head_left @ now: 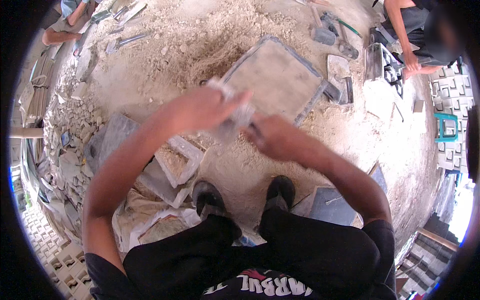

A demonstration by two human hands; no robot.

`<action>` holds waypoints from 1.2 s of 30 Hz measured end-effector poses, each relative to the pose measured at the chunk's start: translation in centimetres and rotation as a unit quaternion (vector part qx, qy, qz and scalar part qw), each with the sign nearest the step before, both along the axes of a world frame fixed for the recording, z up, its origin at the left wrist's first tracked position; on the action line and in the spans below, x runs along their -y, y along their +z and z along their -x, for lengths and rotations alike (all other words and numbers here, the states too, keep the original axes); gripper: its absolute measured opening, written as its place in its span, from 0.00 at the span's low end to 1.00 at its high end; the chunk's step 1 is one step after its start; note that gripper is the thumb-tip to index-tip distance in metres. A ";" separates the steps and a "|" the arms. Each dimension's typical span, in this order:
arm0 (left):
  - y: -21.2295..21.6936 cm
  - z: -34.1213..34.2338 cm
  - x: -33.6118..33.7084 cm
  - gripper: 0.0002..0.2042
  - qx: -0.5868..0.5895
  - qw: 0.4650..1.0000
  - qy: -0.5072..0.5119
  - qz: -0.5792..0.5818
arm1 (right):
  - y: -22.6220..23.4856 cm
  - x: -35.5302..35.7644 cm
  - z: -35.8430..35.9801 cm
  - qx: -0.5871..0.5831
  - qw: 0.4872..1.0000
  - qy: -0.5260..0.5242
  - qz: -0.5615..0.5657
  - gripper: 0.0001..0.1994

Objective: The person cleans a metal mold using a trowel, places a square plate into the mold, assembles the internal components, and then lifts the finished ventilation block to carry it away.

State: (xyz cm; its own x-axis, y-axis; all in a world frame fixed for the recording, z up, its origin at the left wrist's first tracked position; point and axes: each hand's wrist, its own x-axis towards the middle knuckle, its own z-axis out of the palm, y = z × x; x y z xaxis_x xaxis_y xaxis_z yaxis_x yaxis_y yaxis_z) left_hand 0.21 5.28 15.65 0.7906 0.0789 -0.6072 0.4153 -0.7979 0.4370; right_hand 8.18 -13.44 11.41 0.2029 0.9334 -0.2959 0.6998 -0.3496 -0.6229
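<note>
My left hand (202,109) is closed around a small whitish, greyish piece (242,114), smeared by motion. My right hand (277,139) meets it from the other side, its fingers closed on something dark and narrow that blur keeps me from naming. Both hands hang over the dusty ground in front of my shoes. Just beyond them lies a square, dark-edged slab (275,75) with a layer of pale dust on top. A pale stone frame (189,152) with powder inside rests near my left forearm.
Stone rubble (70,160) heaps along the left. A mallet (323,36) and other hammers lie at the far right, near a grey trowel-like tool (345,90). Two other people sit at the far corners. A teal stool (446,127) stands at the right; a dark slab (332,205) lies by my right shoe.
</note>
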 end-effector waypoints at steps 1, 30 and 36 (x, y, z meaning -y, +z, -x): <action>-0.4 -1.0 -0.6 0.48 0.052 0.998 0.029 0.001 | -0.1 -0.3 -1.9 0.042 0.999 0.011 -0.031 0.19; -8.6 -10.6 3.6 0.33 0.327 0.924 -0.162 -0.109 | 1.4 3.0 -11.8 0.177 0.955 -0.231 0.052 0.24; -9.0 -6.7 5.3 0.37 0.225 0.915 -0.294 -0.159 | -2.2 5.1 -7.2 0.045 0.971 -0.219 0.083 0.23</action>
State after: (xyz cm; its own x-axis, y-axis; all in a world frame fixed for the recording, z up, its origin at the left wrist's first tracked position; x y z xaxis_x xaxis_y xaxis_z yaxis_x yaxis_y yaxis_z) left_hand 6.93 -0.03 6.62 0.9175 -0.3244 -0.2299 -0.2918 -0.9422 0.1648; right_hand 15.33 -18.56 9.20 0.6012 0.6933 -0.3974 0.5103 -0.7158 -0.4767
